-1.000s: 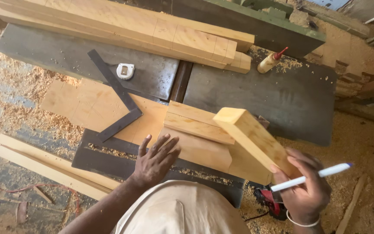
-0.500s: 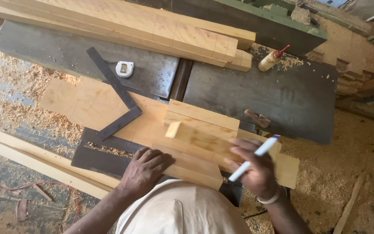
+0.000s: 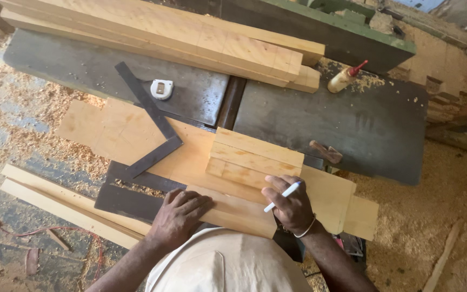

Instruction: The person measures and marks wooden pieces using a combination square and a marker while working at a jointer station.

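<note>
My left hand (image 3: 179, 217) lies flat on the near end of a pale wooden block (image 3: 233, 212) that rests on a wide board (image 3: 131, 135). My right hand (image 3: 293, 208) holds a white pen (image 3: 282, 197) and rests on the same stack. Short wooden blocks (image 3: 255, 157) lie side by side just beyond my fingers. A dark metal try square (image 3: 149, 116) lies across the board at the left.
A white tape measure (image 3: 161, 89) sits on the dark steel machine table (image 3: 347, 124). Long planks (image 3: 163, 35) are stacked at the back, with a glue bottle (image 3: 344, 78) near them. Thin strips (image 3: 55, 203) lie lower left. Sawdust covers the floor.
My right hand has laid down the wooden block it held tilted up, and it now rests on the stack with the pen. My left hand has slid nearer.
</note>
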